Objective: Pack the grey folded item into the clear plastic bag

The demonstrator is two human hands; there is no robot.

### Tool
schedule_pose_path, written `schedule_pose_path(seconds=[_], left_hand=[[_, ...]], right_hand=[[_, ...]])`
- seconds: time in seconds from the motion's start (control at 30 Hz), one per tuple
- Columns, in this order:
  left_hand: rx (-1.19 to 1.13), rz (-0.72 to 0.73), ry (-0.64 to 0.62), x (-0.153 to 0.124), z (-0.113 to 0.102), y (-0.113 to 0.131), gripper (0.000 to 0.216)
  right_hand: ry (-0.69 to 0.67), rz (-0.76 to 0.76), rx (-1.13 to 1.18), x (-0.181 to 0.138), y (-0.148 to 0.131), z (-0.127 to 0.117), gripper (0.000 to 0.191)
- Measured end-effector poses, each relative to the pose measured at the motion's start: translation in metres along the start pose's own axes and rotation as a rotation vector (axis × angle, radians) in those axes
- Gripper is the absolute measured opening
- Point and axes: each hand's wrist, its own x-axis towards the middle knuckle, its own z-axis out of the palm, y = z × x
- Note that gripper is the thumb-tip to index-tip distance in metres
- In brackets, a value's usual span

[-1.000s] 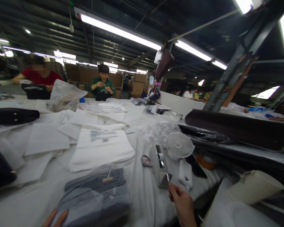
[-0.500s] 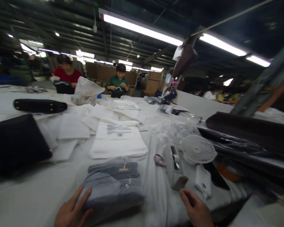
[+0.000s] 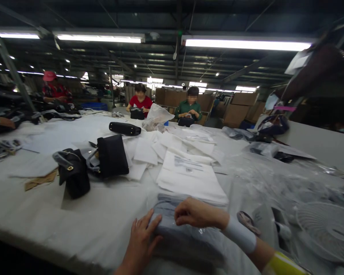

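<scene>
A grey item wrapped in clear plastic (image 3: 186, 236) lies on the white table (image 3: 74, 214) right in front of me. My left hand (image 3: 140, 240) lies flat against its left edge, fingers stretched out. My right hand (image 3: 193, 213) rests on top of the package with its fingers curled and pressed down on the plastic. A white band and a yellow cuff show on my right wrist. Just beyond the package lies a stack of white bags with a printed label (image 3: 189, 177).
Two black handbags (image 3: 111, 154) (image 3: 73, 172) stand at the left, a black clutch (image 3: 124, 128) further back. A white fan (image 3: 326, 229) and a tape dispenser (image 3: 275, 225) sit at the right. Loose white sheets cover the middle. Several people work at the far side.
The view has swung left. My right hand left the tape dispenser and came across onto the package. My left hand stays at the package's left edge.
</scene>
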Motion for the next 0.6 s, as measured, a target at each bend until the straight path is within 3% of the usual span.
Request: schedule_pose_path(seconds=[0.23,0.6], left_hand=[[-0.008,-0.024,-0.008,-0.001,0.002,0.001,0.067],[0.050,0.000,-0.024,-0.001,0.003,-0.003,0.071]], right_hand=[[-0.116,0.082,-0.222,0.067,0.014,0.013,0.018],[-0.121,0.211,-0.228,0.075,0.013,0.014,0.020]])
